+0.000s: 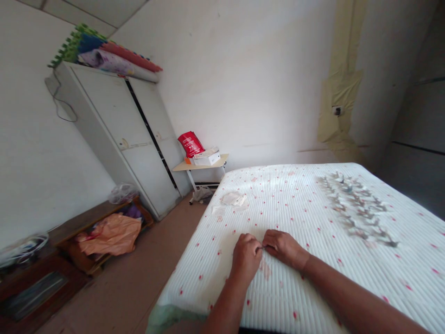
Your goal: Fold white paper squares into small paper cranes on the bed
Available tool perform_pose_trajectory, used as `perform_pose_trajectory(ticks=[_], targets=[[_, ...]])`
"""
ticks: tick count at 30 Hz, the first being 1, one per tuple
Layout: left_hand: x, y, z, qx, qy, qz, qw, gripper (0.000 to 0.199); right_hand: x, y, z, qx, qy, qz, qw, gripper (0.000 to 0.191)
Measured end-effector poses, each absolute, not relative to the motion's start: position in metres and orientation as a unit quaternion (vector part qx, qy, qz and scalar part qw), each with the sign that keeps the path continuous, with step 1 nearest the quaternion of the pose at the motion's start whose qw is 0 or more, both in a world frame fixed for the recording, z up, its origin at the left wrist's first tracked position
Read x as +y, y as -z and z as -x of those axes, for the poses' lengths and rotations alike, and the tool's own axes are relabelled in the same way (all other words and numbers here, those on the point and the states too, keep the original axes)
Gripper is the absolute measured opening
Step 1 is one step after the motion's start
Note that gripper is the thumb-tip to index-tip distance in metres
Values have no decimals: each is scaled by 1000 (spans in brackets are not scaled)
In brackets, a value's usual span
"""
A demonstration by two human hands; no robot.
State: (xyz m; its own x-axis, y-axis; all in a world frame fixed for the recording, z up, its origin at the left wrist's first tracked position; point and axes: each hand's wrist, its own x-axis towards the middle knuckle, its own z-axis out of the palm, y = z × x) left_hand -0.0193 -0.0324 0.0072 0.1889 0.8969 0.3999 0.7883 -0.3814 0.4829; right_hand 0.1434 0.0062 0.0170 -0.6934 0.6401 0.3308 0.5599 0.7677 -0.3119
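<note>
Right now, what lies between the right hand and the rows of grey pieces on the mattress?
The head view shows only the white ribbed mattress top with small red dots between the right hand and the rows of grey pieces.

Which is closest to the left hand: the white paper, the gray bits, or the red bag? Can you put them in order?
1. White paper, on the mattress, ahead of the left hand.
2. Gray bits, farther right on the mattress.
3. Red bag, on the small table past the mattress's far end.
</note>
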Motion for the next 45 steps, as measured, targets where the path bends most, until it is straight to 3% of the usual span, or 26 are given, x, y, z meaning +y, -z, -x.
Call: perform_pose_trajectory(ticks=[12, 30, 45], targets=[[-30, -7, 18, 563, -302, -765, 75, 17, 17, -13, -148, -863, -259, 351, 254, 18], [-24, -11, 10, 643, -243, -722, 71, 11, 19, -25, -129, -813, -225, 511, 164, 16], [-23, -13, 6, 674, -219, -703, 59, 10, 21, -24, -127, -811, -206, 530, 137, 15]])
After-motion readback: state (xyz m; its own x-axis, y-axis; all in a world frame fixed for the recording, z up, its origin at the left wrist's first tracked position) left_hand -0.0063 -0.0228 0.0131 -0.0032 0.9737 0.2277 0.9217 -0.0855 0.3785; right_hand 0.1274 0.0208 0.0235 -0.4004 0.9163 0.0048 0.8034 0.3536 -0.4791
